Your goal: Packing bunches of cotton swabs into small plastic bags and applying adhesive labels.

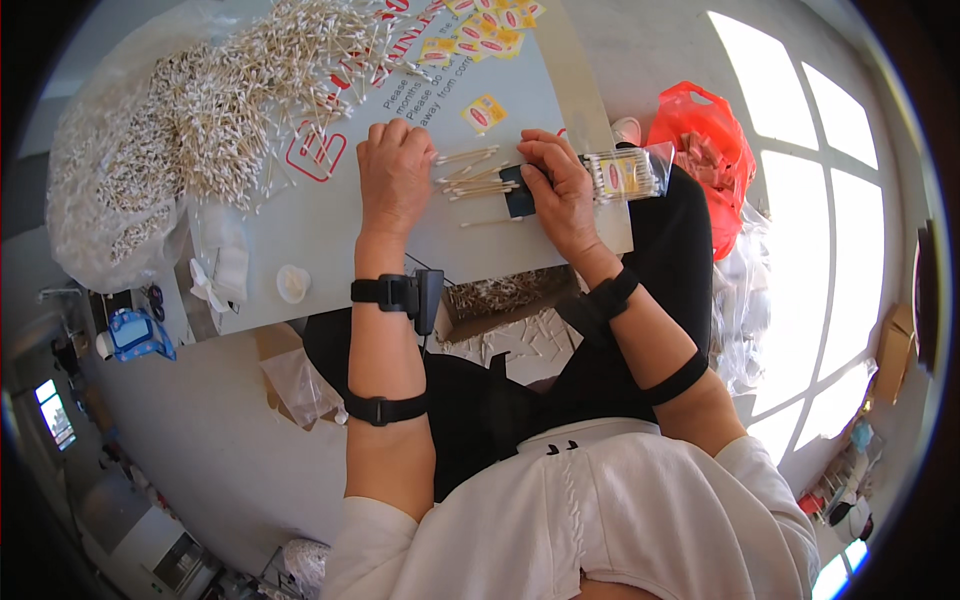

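1 clear swab packet (626, 177) looks filled while a large swab heap (215, 125) lies unpacked, and the left hand (393, 172) and right hand (563, 190), apart, grips unclear, flank loose cotton swabs (484, 187) on the table (335, 245).

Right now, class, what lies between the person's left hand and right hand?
In the head view, loose cotton swabs lie between the left hand and the right hand, with a dark flat piece close to the right hand.
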A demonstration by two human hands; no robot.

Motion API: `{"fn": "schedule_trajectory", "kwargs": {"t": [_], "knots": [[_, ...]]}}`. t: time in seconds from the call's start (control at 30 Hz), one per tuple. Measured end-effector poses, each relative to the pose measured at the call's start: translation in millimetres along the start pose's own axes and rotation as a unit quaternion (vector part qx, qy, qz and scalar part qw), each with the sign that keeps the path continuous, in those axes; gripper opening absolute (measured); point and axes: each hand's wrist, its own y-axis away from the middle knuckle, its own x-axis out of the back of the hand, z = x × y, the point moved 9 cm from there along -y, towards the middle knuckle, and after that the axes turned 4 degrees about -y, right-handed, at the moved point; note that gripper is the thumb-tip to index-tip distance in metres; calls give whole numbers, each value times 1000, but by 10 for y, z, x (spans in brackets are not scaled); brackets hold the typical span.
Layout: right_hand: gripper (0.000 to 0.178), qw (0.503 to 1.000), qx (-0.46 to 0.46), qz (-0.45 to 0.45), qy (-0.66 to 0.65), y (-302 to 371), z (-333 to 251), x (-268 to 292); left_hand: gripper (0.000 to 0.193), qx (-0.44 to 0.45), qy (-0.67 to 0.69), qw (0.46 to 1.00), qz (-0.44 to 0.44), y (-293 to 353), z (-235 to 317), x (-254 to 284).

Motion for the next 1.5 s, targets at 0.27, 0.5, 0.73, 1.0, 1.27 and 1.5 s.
{"fn": "schedule_trajectory", "kwargs": {"t": [0.27,0.5,0.73,1.0,1.27,1.5], "knots": [[22,1000,-20,2,-23,12,46,23,20,-3,89,996,-27,92,33,-4],[22,999,24,-29,34,39,-92,-43,20,-3,74,997,-31,246,124,-27],[20,999,25,-20,33,41,-84,-39,21,11,16,999,-36,309,281,43],[15,996,-45,-26,-76,60,97,37,19,-11,101,990,-97,559,502,29],[13,994,-43,-6,-101,70,49,30,17,-27,45,997,-52,491,528,-3],[12,995,-58,-18,-79,67,90,49,16,-59,85,988,-116,532,589,-60]]}}
